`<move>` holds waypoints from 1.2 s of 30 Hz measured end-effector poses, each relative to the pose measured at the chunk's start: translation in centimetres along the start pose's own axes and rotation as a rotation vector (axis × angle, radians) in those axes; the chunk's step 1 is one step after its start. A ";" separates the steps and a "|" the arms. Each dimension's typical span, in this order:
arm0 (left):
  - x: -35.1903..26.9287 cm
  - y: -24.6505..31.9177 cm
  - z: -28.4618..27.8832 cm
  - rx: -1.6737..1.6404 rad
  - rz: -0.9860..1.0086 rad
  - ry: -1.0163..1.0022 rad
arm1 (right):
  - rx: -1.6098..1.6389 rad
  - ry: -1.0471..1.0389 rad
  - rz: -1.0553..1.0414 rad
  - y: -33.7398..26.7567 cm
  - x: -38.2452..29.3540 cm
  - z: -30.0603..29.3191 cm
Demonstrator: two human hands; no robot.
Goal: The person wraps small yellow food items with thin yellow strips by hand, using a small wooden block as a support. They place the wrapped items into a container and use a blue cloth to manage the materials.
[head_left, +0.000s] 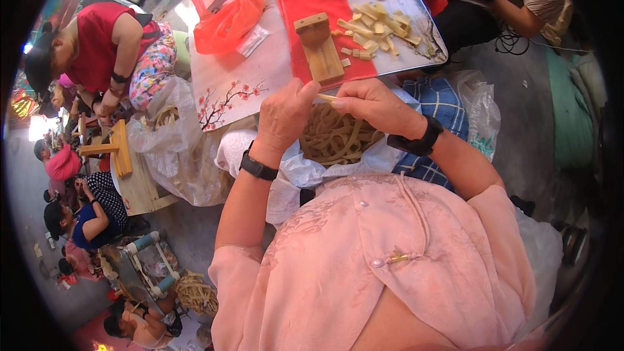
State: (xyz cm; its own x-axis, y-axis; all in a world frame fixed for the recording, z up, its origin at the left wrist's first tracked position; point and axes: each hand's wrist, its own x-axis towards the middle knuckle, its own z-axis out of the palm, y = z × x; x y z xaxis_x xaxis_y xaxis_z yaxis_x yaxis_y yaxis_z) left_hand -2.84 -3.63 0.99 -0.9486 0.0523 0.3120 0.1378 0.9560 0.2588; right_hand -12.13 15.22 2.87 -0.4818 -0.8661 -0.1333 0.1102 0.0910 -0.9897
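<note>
My left hand and my right hand meet over my lap, fingers closed at the two ends of a short pale strip. The strip looks like straw or wood; most of it is hidden by my fingers. Below them, a white plastic bag on my lap holds a heap of tan flat strips. Just beyond my hands a wooden block with a raised end lies on a folded red cloth. Cut pale pieces are scattered on the cloth's right side and the table.
The table has a flower-printed top and bears a red plastic bag. Left of it, a person in red sits by a wooden stand and a clear bag. Another person's arm reaches in at the upper right.
</note>
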 end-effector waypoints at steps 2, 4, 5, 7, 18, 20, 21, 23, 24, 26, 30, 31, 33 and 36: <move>0.2 -0.9 1.5 -0.024 -0.018 -0.020 | -0.019 0.084 -0.060 1.0 0.9 0.1; 0.9 -1.0 2.7 -0.746 -0.205 0.088 | -0.083 0.190 -0.070 1.0 1.9 -0.8; 1.0 -1.5 2.8 -0.745 -0.207 0.088 | -0.082 0.188 -0.070 1.2 2.6 -1.4; 2.1 -1.6 1.8 -1.462 -0.531 -0.189 | -0.176 0.285 -0.163 2.0 3.5 -2.7; 4.7 -3.0 4.2 -0.826 -0.547 -0.047 | -0.353 0.396 -0.245 4.3 7.0 -3.8; 4.6 -2.6 4.2 -0.688 -0.543 -0.041 | -0.503 0.429 -0.174 4.9 7.1 -3.5; 4.4 -2.3 4.3 -0.542 -0.553 -0.040 | -0.503 0.430 -0.172 5.2 6.9 -3.6; 3.5 -1.8 4.2 -0.397 -0.561 -0.040 | -0.737 0.532 -0.159 5.7 6.4 -4.0; 2.5 -1.8 3.8 -0.432 -0.495 0.012 | -0.736 0.532 -0.159 5.2 5.9 -3.7; 1.0 -1.1 3.3 -0.467 -0.436 0.066 | -0.716 0.552 -0.154 3.4 4.3 -2.6; -1.5 1.0 2.6 -0.883 -0.521 -0.046 | -0.653 0.382 -0.484 1.1 2.2 0.1; -2.5 1.6 2.6 -1.448 -0.788 -0.364 | -0.526 0.337 -0.548 0.7 1.5 1.4; -3.1 3.5 3.0 -1.684 -0.781 -0.350 | -0.394 0.289 -0.605 0.7 0.6 3.1; -1.8 3.1 3.1 -2.126 -0.674 -0.100 | -0.435 0.186 -0.818 1.8 0.3 4.1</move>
State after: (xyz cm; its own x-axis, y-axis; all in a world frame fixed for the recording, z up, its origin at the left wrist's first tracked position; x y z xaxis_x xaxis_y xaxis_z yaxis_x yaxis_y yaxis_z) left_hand -1.58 0.18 -1.58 -0.9716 0.0263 -0.2354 -0.1675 -0.7787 0.6047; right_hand -8.46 13.13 1.22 -0.4014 -0.6535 0.6417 -0.6391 -0.3021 -0.7073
